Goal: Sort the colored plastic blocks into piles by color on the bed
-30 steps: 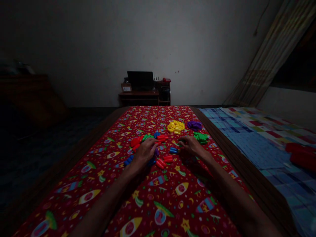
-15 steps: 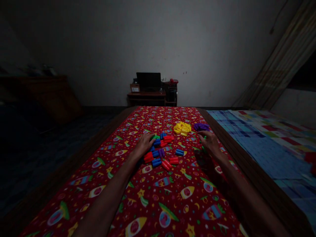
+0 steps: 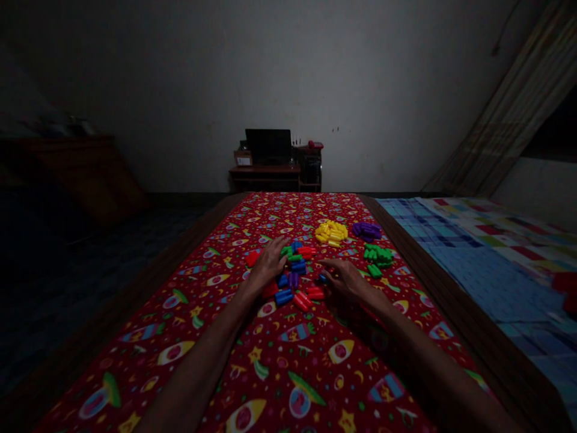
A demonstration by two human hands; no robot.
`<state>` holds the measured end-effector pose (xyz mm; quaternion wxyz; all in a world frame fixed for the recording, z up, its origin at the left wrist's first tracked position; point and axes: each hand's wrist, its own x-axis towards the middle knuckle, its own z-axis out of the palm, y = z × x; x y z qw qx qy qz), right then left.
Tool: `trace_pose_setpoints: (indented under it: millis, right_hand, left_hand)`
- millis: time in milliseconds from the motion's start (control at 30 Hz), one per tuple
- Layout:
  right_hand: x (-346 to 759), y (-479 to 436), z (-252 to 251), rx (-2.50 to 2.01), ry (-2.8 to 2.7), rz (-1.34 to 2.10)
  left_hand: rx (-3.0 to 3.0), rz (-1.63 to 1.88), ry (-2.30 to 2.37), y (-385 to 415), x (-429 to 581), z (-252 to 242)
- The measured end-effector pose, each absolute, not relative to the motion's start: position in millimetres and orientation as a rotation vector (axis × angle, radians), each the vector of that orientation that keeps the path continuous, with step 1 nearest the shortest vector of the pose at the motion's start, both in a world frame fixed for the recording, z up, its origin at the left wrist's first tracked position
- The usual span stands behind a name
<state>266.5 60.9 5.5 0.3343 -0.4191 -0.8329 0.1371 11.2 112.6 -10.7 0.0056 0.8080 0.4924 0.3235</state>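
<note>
My left hand rests at the left side of a mixed pile of small ribbed plastic blocks, its fingers apart beside green blocks. Blue blocks, red blocks and a purple block lie in the same pile. To the right of it my right hand hovers low with fingers spread, over a blue block that they partly hide. A heap of green blocks lies beyond my right hand, with one piece a little nearer.
Farther back are a yellow heap and a purple heap. Everything lies on a red patterned cloth with a brown border. A blue checked mat is on the right; a desk with a monitor stands by the wall.
My right hand has moved left from the green heap, which now shows fully, to the single blue block. My left hand has shifted slightly over the mixed pile, and a green block there shows more.
</note>
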Motion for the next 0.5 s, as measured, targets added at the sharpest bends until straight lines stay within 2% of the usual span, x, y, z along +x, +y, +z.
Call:
trace_pose_setpoints:
  millis: [133, 333, 500]
  right_hand:
    - [267.6, 60.1, 1.2, -1.084, -2.211, 0.387]
    - [264.7, 60.0, 3.4, -1.015, -2.121, 0.386]
    - [258.8, 59.7, 8.1, -0.926, -2.069, 0.347]
  left_hand:
    - [2.529, 0.855, 1.498, 111.3, 12.9, -11.4]
    - [2.297, 0.913, 1.542, 101.9, 20.8, 15.6]
    - [2.129, 0.857, 1.259, 88.2, 52.8, 26.7]
